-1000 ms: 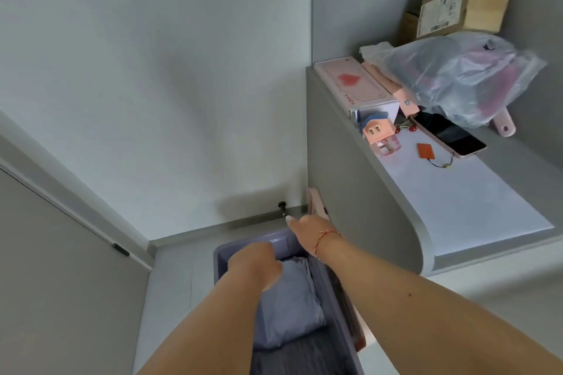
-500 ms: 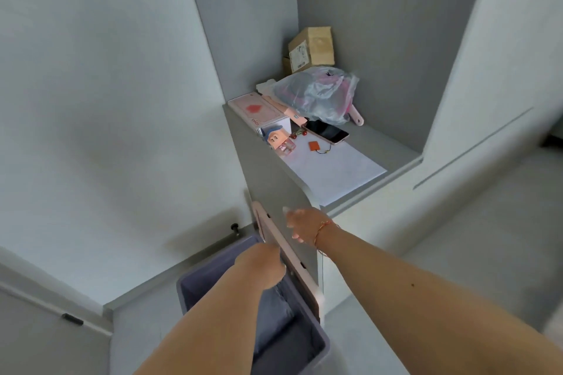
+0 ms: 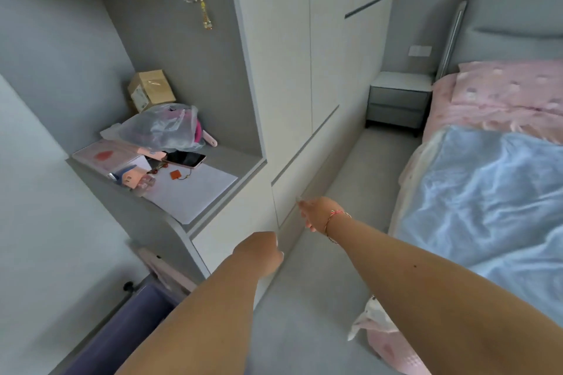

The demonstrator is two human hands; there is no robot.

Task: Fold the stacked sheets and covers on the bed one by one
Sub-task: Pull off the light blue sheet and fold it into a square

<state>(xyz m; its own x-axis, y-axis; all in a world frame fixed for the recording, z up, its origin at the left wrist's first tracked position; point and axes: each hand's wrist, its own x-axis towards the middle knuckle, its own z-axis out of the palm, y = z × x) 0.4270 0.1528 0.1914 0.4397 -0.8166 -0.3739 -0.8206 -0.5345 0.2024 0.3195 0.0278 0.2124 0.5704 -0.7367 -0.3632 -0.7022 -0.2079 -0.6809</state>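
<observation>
A light blue cover [image 3: 487, 201] lies spread and rumpled over the bed at the right, with pink patterned bedding [image 3: 499, 100] beyond it near the headboard. A pink and white cloth [image 3: 384, 341] hangs off the bed's near edge. My left hand [image 3: 259, 253] hangs in the air over the floor with loosely curled fingers and holds nothing. My right hand [image 3: 316, 213], with a thin bracelet on the wrist, reaches forward over the floor beside the bed, fingers relaxed and empty. The purple bin [image 3: 128, 326] sits at the lower left.
A grey shelf [image 3: 237, 158] at the left holds a cardboard box [image 3: 150, 90], a plastic bag [image 3: 164, 128], a phone [image 3: 185, 159] and small items. White wardrobe doors [image 3: 292, 70] line the aisle. A grey nightstand [image 3: 399, 100] stands at the far end of the grey floor.
The view has swung right from the purple bin to the bed. Both hands have left the bin and now hang over the floor, holding nothing.
</observation>
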